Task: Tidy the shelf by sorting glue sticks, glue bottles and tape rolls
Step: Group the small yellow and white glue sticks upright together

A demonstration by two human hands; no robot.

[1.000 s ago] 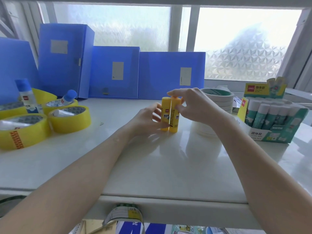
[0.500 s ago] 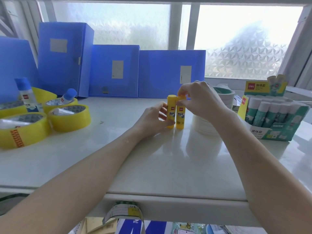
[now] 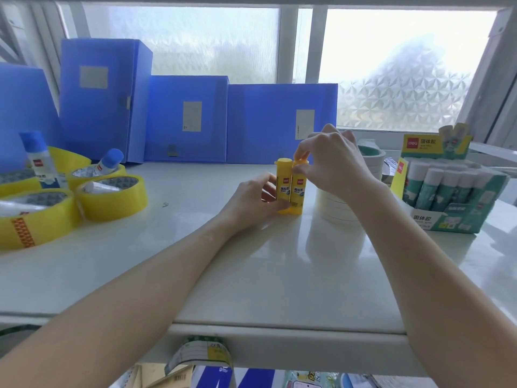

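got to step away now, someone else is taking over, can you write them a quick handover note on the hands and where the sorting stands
Left hand: grips the lower part of the left yellow glue stick.
Right hand: pinches the cap of the right yellow glue stick.
Both sticks stand upright, touching, mid-shelf.
Done, as it looks: the pair set together; teal glue sticks in their display box on the right; white tape rolls stacked beside the sticks.
Left: two blue-capped glue bottles sit among the yellow tape rolls on the left, and likely need separating.
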